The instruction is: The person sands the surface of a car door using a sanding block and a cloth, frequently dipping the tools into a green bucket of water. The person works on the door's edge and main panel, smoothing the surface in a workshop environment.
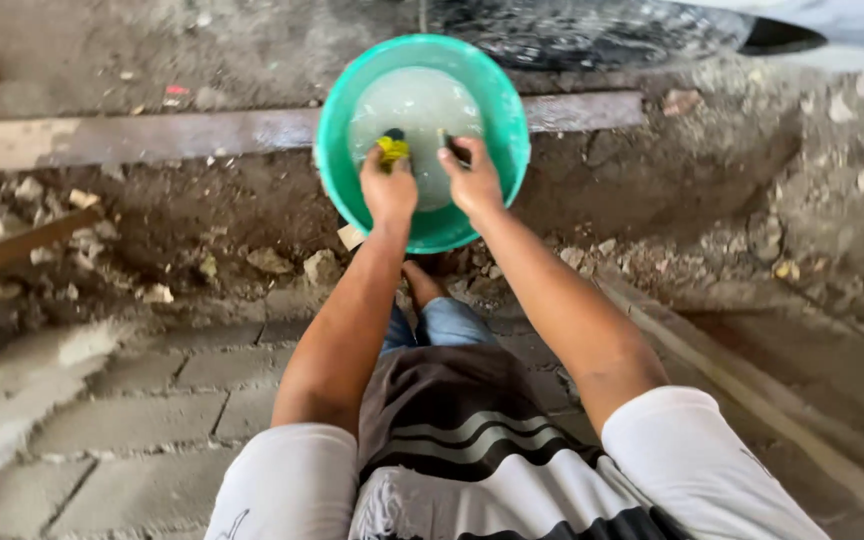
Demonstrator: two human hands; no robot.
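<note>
A green plastic basin of cloudy soapy water stands on the dirt ahead of me. Both my arms reach into it. My left hand is closed around a yellow sponge-like scrubber with a dark part on top. My right hand grips a small dark object just beside it, mostly hidden by the fingers. The two hands are close together over the water.
A long wooden plank lies behind the basin, another at the left. Rubble and stones cover the dirt. Paving blocks lie under me. My bare foot rests below the basin. A wet dark patch is behind.
</note>
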